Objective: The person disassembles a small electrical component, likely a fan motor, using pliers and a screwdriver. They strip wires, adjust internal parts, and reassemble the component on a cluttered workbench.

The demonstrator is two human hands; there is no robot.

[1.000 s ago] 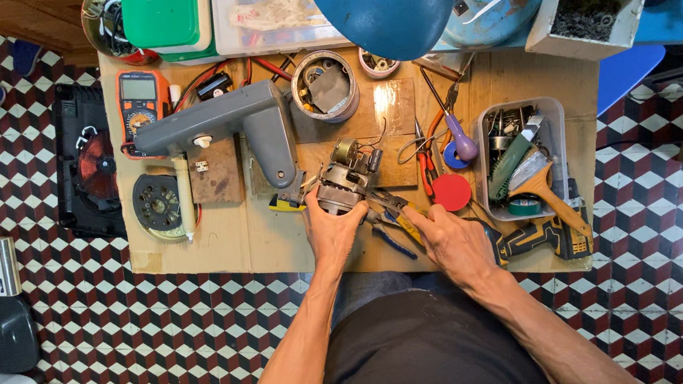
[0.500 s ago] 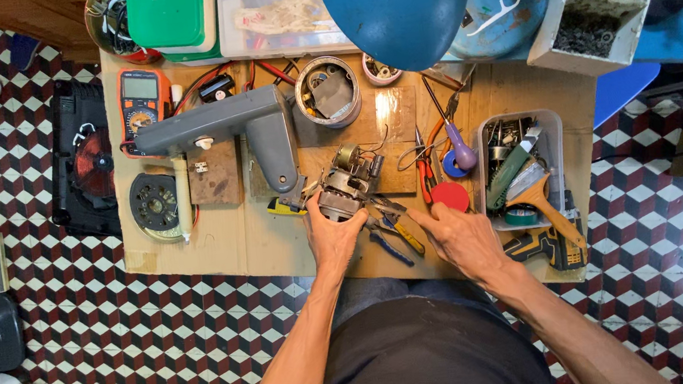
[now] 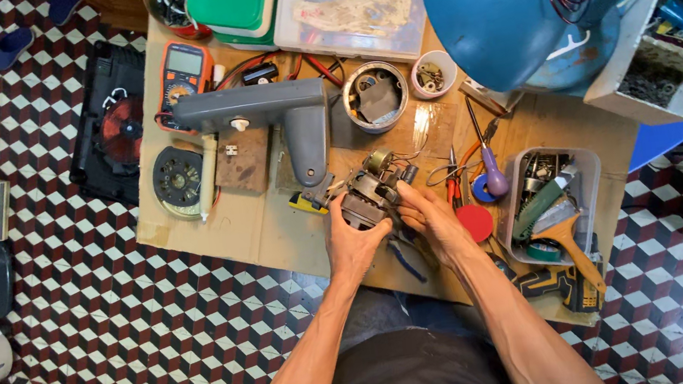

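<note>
- The motor [image 3: 369, 193] sits near the middle of the table [image 3: 277, 230], held between 2 hands.
- The left hand [image 3: 354, 242] wraps the motor's near left side, fingers closed on its body.
- The right hand [image 3: 431, 217] presses on the motor's right side, fingers curled against it.
- Just left of the motor lies a yellow tool [image 3: 308, 202], touching the foot of the grey housing [image 3: 263, 119].
- Beyond the motor stands a round tin [image 3: 375, 97], and right of that a small cup [image 3: 434, 75] of screws.
- Right of the motor: a purple screwdriver [image 3: 491, 169], a red disc [image 3: 475, 222], then a clear bin [image 3: 590, 166] with a brush [image 3: 573, 242].
- Blue pliers [image 3: 406, 259] lie just near of the motor, between the forearms.
- Far left of the motor: a wood block [image 3: 242, 161], a round dial [image 3: 177, 182], an orange meter [image 3: 181, 73].
- A blue lamp [image 3: 493, 8] hangs over the table, up and right of the motor.
</note>
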